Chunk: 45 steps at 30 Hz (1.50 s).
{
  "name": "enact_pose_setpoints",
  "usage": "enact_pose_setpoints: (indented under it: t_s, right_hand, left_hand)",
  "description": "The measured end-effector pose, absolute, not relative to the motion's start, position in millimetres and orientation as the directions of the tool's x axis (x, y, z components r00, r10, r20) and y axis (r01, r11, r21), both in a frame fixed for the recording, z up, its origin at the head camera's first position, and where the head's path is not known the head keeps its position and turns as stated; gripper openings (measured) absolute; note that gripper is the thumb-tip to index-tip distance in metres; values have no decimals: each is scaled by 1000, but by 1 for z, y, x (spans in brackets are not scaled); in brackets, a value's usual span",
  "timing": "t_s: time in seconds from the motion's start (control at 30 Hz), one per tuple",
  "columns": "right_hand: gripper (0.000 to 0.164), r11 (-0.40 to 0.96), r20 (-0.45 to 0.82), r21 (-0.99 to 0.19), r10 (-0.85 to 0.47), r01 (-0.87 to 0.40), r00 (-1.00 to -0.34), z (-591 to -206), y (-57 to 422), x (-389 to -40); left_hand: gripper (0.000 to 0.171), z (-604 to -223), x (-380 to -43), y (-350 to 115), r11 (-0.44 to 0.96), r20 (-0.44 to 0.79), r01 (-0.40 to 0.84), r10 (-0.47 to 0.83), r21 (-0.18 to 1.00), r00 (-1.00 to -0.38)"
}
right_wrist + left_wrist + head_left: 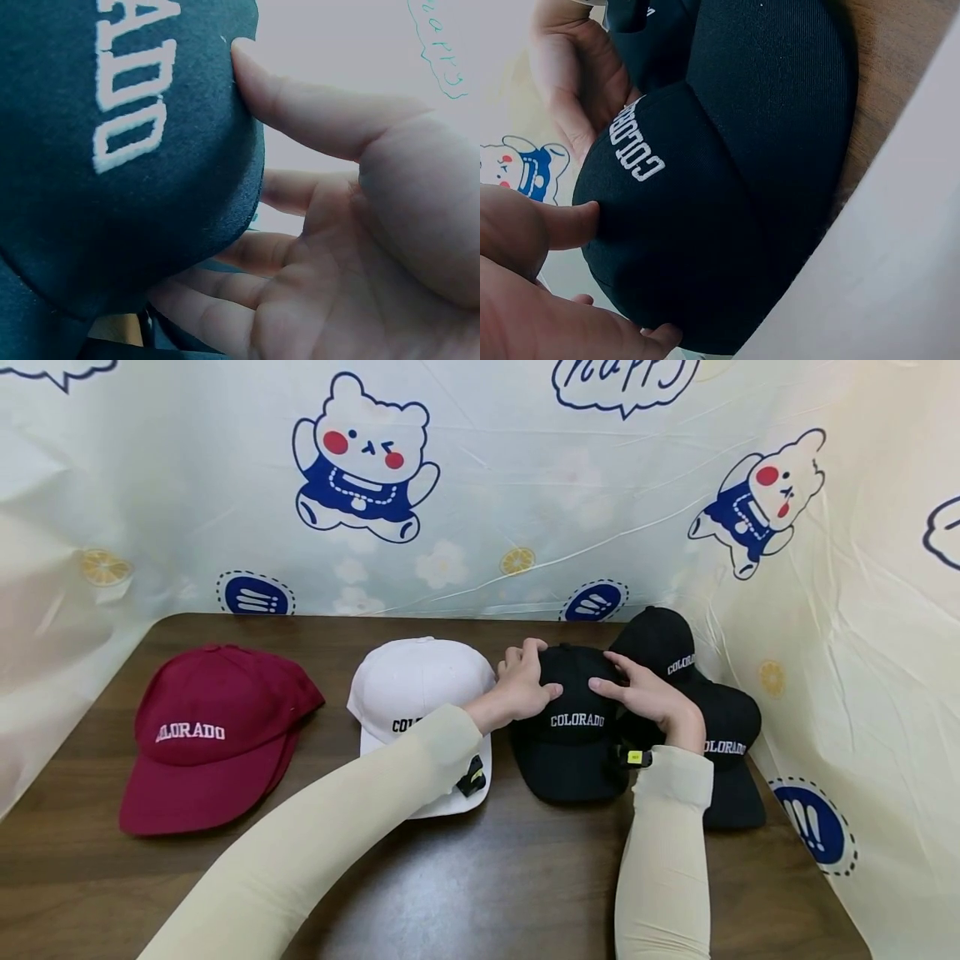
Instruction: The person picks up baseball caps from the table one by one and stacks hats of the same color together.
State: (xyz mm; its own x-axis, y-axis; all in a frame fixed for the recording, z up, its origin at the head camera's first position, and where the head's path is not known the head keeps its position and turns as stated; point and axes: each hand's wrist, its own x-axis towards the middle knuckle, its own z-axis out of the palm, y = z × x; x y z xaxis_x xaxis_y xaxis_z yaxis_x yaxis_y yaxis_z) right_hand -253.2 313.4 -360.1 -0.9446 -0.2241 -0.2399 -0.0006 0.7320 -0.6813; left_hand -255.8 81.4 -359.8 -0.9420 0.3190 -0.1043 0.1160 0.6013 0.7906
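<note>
A black baseball cap (572, 763) lettered COLORADO sits between both hands, brim toward me. My left hand (519, 687) holds the left side of its crown; in the left wrist view the thumb (574, 225) lies on the crown and a fingertip is low on its side. From the right, my right hand (654, 700) grips the crown, thumb (277, 97) on its front and fingers around the side and lower edge. Right beside it are two more black caps, a rear one (654, 639) and a front one (731, 793). The left forearm passes over a white cap (420, 677).
Dark red caps (202, 718), one nested over another, lie at the left of the brown wooden table (450, 893). A pale printed sheet (480, 485) with cartoon bears hangs behind and along both sides. Small black devices sit at both wrists.
</note>
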Motion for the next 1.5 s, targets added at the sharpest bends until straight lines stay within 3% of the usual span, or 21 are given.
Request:
enact_pose_setpoints:
  t_s: [0.43,0.77,0.97,1.17,1.33,1.5]
  right_hand:
    - [85,769,-220,-639,-212,-23,-952,-350,312,-250]
    - [68,732,-44,-676,-158,-87,-986,-318,339,-219]
    - [55,794,15,-597,-136,-118,-991,-303,376,-206]
    - [45,837,78,-535,-84,-113,-993,-323,429,-205]
    - [49,855,41,-510,-92,-100,-995,-345,456,-206]
    - [53,846,-30,-528,-102,-71,-994,-354,466,-208]
  left_hand:
    - [62,-359,-256,76,584,-57,142,309,799,-949]
    - [52,-347,-245,75,528,83,297,391,796,-917]
    - [40,-341,-238,76,457,198,460,511,761,-837]
    - [31,-338,-227,80,343,269,597,657,725,-705]
    - [31,-340,-220,83,286,291,642,712,711,-639]
    - [30,-344,-219,85,262,285,645,735,718,-616]
